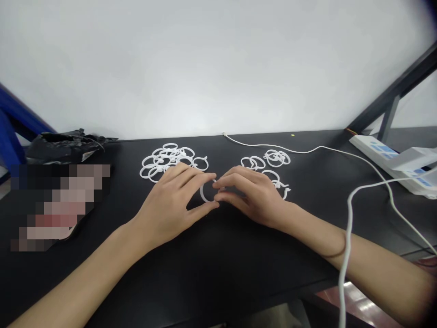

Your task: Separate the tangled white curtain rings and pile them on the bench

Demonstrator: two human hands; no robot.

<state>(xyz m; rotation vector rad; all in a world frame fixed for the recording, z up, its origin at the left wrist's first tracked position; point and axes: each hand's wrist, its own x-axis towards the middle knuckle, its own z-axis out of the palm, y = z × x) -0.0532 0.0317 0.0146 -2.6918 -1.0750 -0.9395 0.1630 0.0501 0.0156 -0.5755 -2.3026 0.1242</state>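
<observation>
One white ring [202,193] sits between the fingers: the left hand [175,196] holds its edges with finger and thumb, and the right hand [255,193] pinches its end. If a grip is loose, the thin ring could spring onto the bench [205,264] below.

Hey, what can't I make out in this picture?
In the head view:
Central ring, right side: covered by the right hand.
Left pile of rings, near part: covered by the left hand.
White device: cut off by the right edge.
Whatever lies behind the pixelated patch.
</observation>
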